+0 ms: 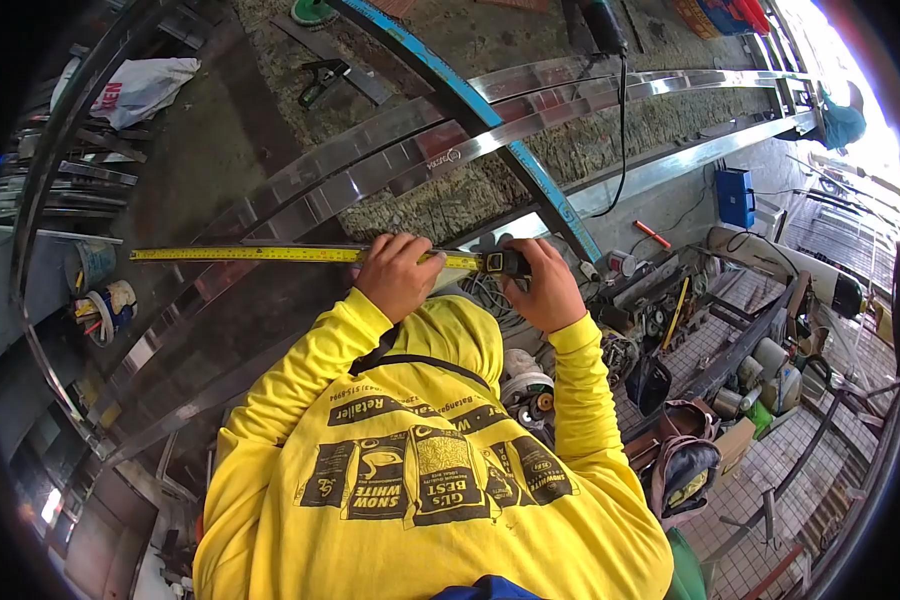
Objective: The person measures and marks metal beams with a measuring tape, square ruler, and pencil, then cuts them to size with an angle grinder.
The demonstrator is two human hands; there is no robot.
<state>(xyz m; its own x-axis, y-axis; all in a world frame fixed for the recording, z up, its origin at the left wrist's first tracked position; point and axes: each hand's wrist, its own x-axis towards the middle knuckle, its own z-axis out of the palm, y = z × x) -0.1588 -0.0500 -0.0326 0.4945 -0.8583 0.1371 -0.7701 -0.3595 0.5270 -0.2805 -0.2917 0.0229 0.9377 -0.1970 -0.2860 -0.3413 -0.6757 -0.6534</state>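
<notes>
A yellow tape measure (300,255) is drawn out sideways across the view, its blade reaching far to the left over shiny metal tubes. My right hand (545,288) grips its black case (507,263) between thumb and fingers. Along the blade, a short way left of the case, my left hand (400,277) is closed on the tape. Just beyond the hands, long metal square tubes (440,157) run across the work surface. A blue straight bar with markings (435,75) lies slantwise over them, its lower end near my right hand.
A power tool with a black cord (602,25) lies at the top. A black-handled square (322,82) rests on the bench. Left are a white sack (145,90) and buckets (110,305). Right are a blue box (736,197), a backpack (685,458) and a person in teal (842,122).
</notes>
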